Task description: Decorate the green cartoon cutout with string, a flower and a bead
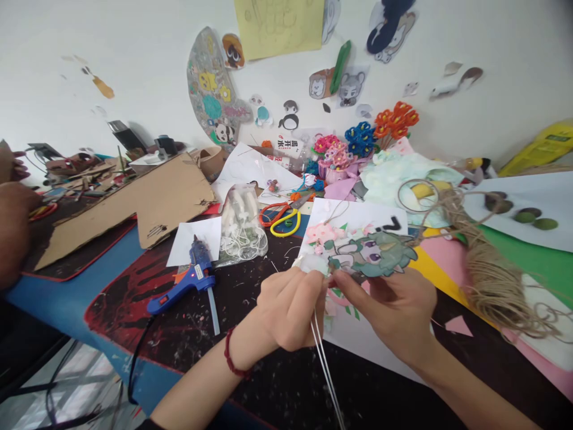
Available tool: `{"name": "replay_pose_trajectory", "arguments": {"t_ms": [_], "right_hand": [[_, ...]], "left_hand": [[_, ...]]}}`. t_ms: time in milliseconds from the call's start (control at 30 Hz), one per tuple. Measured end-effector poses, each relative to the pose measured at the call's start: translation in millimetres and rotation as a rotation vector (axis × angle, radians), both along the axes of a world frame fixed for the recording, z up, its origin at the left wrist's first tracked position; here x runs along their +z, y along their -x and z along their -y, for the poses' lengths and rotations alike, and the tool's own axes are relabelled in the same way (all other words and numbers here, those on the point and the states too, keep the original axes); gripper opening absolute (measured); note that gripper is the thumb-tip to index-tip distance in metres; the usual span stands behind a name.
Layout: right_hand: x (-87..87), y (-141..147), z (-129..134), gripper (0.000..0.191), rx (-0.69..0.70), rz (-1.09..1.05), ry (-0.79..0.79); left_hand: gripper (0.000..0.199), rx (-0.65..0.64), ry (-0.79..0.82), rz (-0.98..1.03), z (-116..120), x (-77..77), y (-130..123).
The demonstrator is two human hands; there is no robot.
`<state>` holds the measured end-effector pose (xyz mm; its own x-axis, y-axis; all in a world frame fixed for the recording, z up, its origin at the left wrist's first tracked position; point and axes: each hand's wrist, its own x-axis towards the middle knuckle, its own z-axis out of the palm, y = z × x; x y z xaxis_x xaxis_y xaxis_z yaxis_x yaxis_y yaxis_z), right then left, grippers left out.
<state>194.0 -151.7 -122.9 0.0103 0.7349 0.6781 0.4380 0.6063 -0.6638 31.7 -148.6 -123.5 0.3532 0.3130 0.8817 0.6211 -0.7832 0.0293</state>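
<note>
My right hand (398,310) grips a paper cutout (376,254) of a green-haired cartoon figure between thumb and fingers. Close beside it, my left hand (290,304) is closed, its fingertips meeting the cutout's left end. A thin white cord (326,370) hangs in two strands from under the left fingers. At those fingertips sits a small whitish translucent piece (313,264), whose kind I cannot make out. Below both hands lies a white sheet (358,343) with pink flowers and green leaves on it.
Left of my hands lie a blue glue gun (197,278), a clear bag of white cords (244,230) and yellow-orange scissors (286,220). Cut cardboard (134,206) lies farther left, near another person's arm (15,221). Twine (501,280) is coiled at right. Colourful craft flowers (358,140) stand behind.
</note>
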Motion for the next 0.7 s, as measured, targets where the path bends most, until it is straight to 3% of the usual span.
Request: {"name": "replay_pose_trajectory", "arguments": {"t_ms": [533, 700], "right_hand": [[0.7, -0.1, 0.0, 0.023, 0.013, 0.038, -0.006], [-1.8, -0.7, -1.2, 0.017, -0.007, 0.036, -0.024]], "left_hand": [[0.015, 0.029, -0.015, -0.006, -1.4, 1.7, -3.5], [0.021, 0.065, -0.041, -0.047, -3.4, 1.7, -4.5]]}}
